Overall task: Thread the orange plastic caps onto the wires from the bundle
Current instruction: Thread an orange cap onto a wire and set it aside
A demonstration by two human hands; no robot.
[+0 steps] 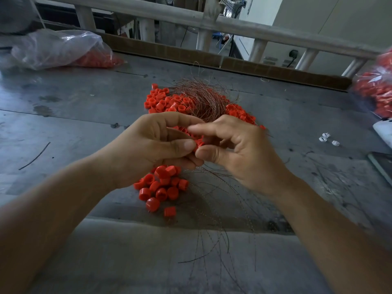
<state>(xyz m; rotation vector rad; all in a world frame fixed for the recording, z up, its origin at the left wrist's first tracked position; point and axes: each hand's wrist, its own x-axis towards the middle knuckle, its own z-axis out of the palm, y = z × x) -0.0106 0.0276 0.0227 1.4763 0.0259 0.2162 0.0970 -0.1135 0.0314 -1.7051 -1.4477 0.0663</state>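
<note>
My left hand (157,145) pinches an orange cap (199,143) between thumb and fingers at the middle of the view. My right hand (239,149) meets it from the right, thumb and forefinger curled close to the same cap; whether they pinch a wire is too fine and blurred to tell. A tangled bundle of thin copper-coloured wires (201,98) lies just beyond the hands on a heap of loose orange caps (167,100). Below the left hand sits a cluster of orange caps (163,185) with wires (214,209) trailing from it toward the near edge.
The grey metal table (84,107) carries a clear plastic bag of orange caps (63,49) at the far left and another bag of caps (375,88) at the right edge. Small white bits (327,139) lie right of the hands. A cardboard strip (275,71) lines the far edge.
</note>
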